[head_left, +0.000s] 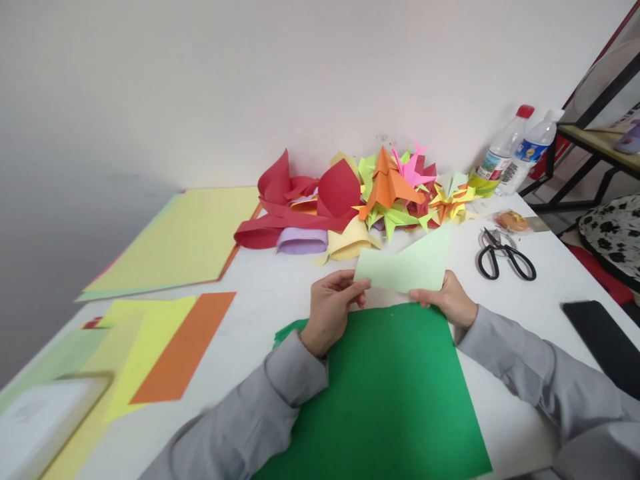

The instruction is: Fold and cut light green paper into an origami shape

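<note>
Between my two hands is a pale green sheet of paper (400, 270), raised over the far edge of a dark green sheet (385, 387) on the table. One diagonal edge makes its upper right part rise to a point. My left hand (333, 307) pinches the sheet's lower left corner between thumb and fingers. At the lower right, my right hand (450, 300) grips it with the thumb in front and the fingers mostly hidden behind. Just beyond the paper lie a yellow paper loop (350, 247) and a purple one (301, 241).
Folded paper shapes (393, 190) and red paper pieces (320, 200) pile against the wall. Black-handled scissors (503, 253), two bottles (525, 153) and a black phone-like slab (603, 343) are at right. Large yellow sheets (185, 233), an orange strip (187, 347) and a white box (45, 420) lie left.
</note>
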`<action>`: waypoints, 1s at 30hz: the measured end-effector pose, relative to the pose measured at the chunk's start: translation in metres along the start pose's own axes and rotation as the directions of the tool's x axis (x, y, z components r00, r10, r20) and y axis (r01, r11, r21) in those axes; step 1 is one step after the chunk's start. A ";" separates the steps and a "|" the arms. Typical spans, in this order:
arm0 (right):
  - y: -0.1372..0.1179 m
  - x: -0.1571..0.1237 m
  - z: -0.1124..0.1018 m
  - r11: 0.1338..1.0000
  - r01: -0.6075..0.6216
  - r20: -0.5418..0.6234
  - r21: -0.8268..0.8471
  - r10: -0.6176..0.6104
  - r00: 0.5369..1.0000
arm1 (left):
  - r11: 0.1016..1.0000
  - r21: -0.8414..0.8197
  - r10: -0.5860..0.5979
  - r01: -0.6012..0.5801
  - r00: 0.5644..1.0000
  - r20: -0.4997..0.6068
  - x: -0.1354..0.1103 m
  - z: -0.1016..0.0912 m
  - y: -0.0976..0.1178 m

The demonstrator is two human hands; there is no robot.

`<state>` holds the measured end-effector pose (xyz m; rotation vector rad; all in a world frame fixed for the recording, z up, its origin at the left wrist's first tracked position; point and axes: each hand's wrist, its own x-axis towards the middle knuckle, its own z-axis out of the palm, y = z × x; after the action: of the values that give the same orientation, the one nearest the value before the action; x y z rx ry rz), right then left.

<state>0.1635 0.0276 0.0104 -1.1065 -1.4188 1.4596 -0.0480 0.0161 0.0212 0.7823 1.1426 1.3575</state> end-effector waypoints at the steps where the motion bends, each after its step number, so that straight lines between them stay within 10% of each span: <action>1: 0.000 0.000 0.000 1.000 0.001 -0.002 0.001 -0.001 1.000 | 1.000 -0.011 -0.004 0.004 1.000 0.002 0.000 0.000 0.000; 30: 0.005 0.000 -0.004 1.000 0.008 -0.086 -0.007 -0.009 0.996 | 0.997 -0.021 0.078 -0.078 0.996 0.033 -0.002 -0.002 -0.007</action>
<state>0.1669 0.0286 0.0056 -1.1524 -1.3673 1.3853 -0.0470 0.0126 0.0148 0.8400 1.0798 1.4131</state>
